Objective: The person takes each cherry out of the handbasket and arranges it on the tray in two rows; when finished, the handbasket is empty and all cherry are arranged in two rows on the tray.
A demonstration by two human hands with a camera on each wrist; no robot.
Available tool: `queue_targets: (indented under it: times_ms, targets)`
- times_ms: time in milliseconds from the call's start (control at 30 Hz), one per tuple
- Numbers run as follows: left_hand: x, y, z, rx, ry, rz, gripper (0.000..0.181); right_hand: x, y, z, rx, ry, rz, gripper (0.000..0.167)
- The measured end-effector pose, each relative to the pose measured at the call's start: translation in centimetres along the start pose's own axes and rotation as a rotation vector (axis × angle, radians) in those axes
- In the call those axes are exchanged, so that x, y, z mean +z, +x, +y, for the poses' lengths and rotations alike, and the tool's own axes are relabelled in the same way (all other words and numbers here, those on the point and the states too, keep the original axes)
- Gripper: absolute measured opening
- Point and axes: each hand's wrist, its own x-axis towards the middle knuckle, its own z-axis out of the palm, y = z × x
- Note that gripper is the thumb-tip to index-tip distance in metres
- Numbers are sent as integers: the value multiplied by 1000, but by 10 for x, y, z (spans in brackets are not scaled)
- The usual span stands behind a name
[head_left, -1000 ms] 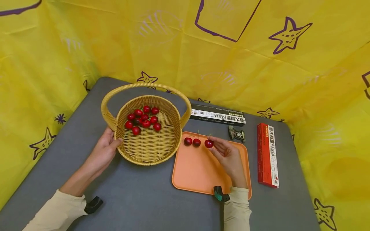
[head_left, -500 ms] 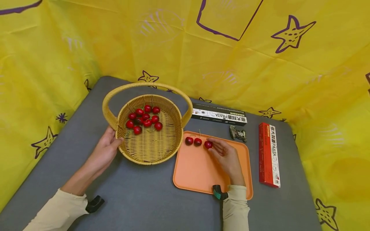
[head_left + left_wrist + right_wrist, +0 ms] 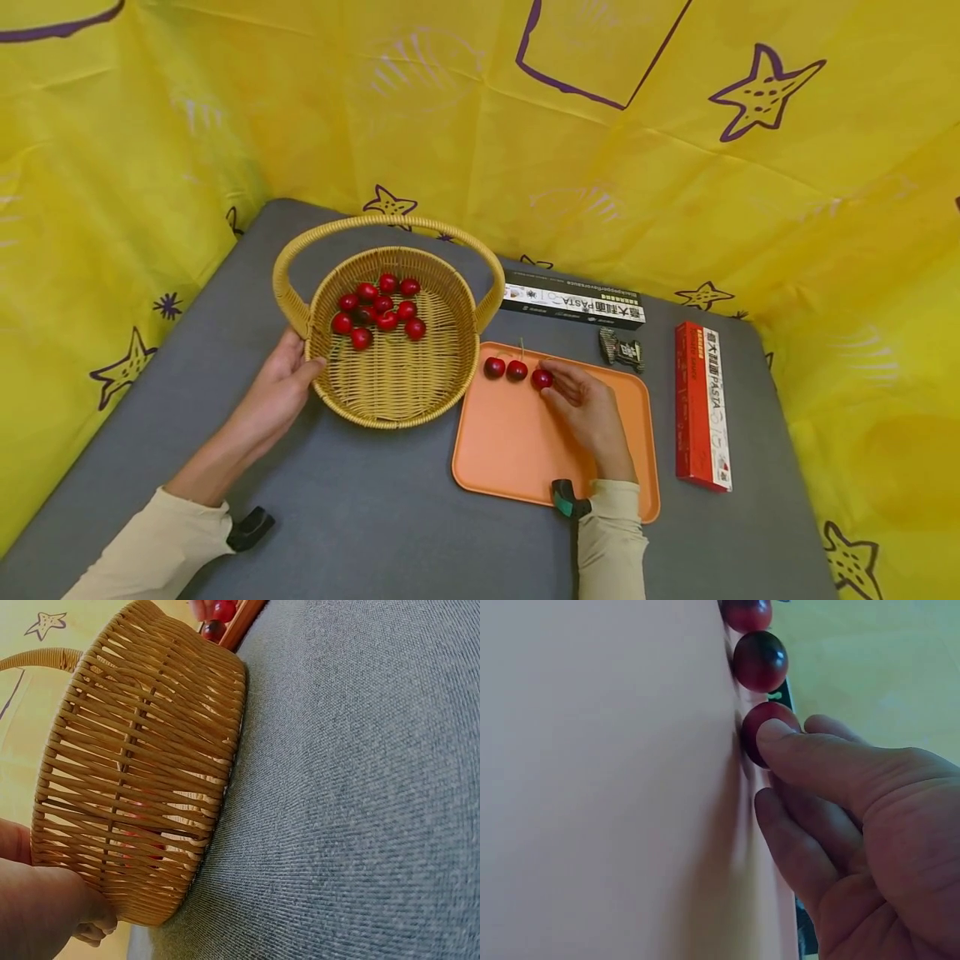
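Observation:
My left hand (image 3: 279,385) grips the left side of a round woven wicker basket (image 3: 405,400), near the foot of its arched handle. Several red cherries (image 3: 386,320) lie inside, toward the basket's back left. Over the orange tray (image 3: 495,458), my right hand (image 3: 588,408) pinches a dark red cherry (image 3: 769,724) between thumb and fingers. That cherry sits low at the tray surface, beside two others, a middle cherry (image 3: 517,370) and a left cherry (image 3: 493,367), which form a row along the tray's back edge. Fingers partly cover the held cherry.
Behind the tray lies a black and white pasta box (image 3: 573,298). A red and white pasta box (image 3: 702,407) is to its right. Near the tray's back right corner is a small dark patterned object (image 3: 621,349). Yellow printed cloth (image 3: 450,125) hangs around the grey table (image 3: 360,517).
My right hand has lowered the cherry slightly toward the tray and closer to the two cherries there. The left hand still grips the basket. The view has shifted a little.

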Motion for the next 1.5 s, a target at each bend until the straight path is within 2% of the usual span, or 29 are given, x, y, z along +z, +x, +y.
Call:
queue_targets:
  times_ms: [433, 633, 800, 1067, 1367, 1500]
  targets:
    - [-2, -1, -1, 1, 3, 6, 69, -6, -1, -7, 54, -56, -19, 44]
    - [-2, -2, -1, -8, 5, 8, 67, -11, -3, -15, 32, -103, -21, 45]
    - [-1, -2, -1, -19, 0, 9, 66, -15, -3, -30, -73, -66, 4, 45]
    - [-2, -3, -2, -3, 2, 0, 66, -12, 3, -75, -322, 63, 7, 44]
    - [0, -2, 1, -22, 4, 17, 67, 21, 18, -119, -440, 230, -160, 47]
    - [-1, -1, 0, -22, 17, 13, 68, 44, 33, -132, -483, 211, -238, 47]
